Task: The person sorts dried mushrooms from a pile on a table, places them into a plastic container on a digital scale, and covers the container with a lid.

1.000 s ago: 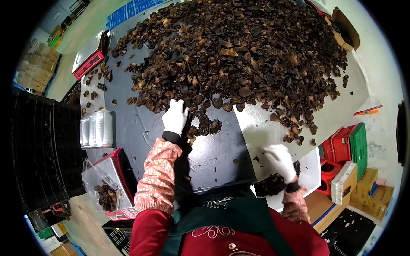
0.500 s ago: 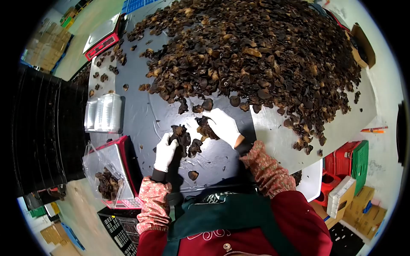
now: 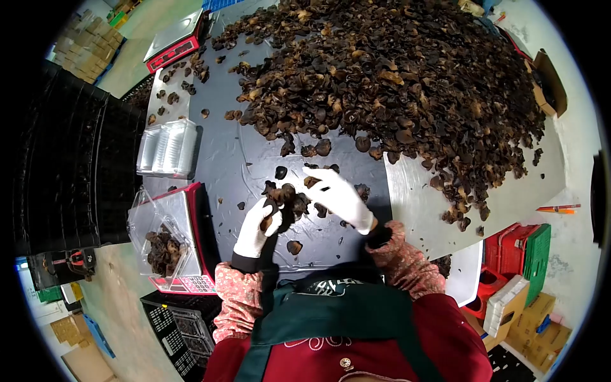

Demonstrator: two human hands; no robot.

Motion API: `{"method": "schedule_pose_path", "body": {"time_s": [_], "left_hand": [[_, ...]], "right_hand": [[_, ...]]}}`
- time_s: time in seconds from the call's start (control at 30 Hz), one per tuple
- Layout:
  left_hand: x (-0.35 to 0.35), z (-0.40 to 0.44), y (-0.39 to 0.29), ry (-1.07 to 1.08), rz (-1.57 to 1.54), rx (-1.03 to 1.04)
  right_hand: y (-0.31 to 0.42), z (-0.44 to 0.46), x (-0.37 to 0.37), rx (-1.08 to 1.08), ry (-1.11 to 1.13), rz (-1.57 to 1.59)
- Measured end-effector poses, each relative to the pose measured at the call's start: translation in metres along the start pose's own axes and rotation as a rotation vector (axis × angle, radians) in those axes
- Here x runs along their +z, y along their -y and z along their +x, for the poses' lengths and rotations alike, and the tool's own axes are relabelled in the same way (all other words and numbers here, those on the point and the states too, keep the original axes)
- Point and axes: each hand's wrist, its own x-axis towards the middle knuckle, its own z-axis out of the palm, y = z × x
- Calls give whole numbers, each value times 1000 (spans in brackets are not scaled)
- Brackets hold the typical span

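Note:
My left hand (image 3: 256,228), in a white glove, is closed around a clump of dark brown wood ear mushrooms (image 3: 284,196). To its right, my gloved right hand (image 3: 344,197) reaches in with fingers extended. A small brown wood ear piece (image 3: 310,182) shows between its fingertips and thumb. Several loose pieces lie around both hands, among them one dark piece (image 3: 280,172) just above the clump and another piece (image 3: 294,247) nearer my body. Part of what lies beneath the right hand is hidden.
A large heap of wood ear mushrooms (image 3: 394,83) covers the far table. Clear plastic trays (image 3: 168,149) are stacked at left. Below them, a red-sided scale (image 3: 194,223) carries an open clear box with mushrooms (image 3: 164,251). Another scale (image 3: 175,39) stands farther back; black crates (image 3: 70,165) rise at left.
The view has shifted slightly. My left hand has lifted and turned, with its clump now bunched together. My right hand has opened out from the pieces it was over and holds a smaller one.

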Motion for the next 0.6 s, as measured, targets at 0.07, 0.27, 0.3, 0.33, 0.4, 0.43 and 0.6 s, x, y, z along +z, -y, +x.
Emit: {"method": "schedule_pose_path", "body": {"time_s": [0.07, 0.27, 0.3, 0.33, 0.4, 0.43, 0.6], "left_hand": [[-1, -8, 9, 11, -45, -48], [-20, -35, 40, 193, 60, -154], [-25, -42, 39, 153, 188, -112], [-30, -50, 34, 111, 313, -67], [-37, -54, 39, -125, 368, 157], [-51, -51, 46, -231, 517, 174], [-47, -3, 55, -371, 1187, 886]], "right_hand": [[-2, 0, 25, -34, 44, 55], [2, -37, 51, 228, 101, 59], [1, -47, 43, 251, 78, 205], [2, -55, 33, 346, 36, 237], [5, -77, 7, 362, -76, 444], [13, -88, 2, 342, -190, 468], [6, -112, -37, 355, -403, 276]]}}
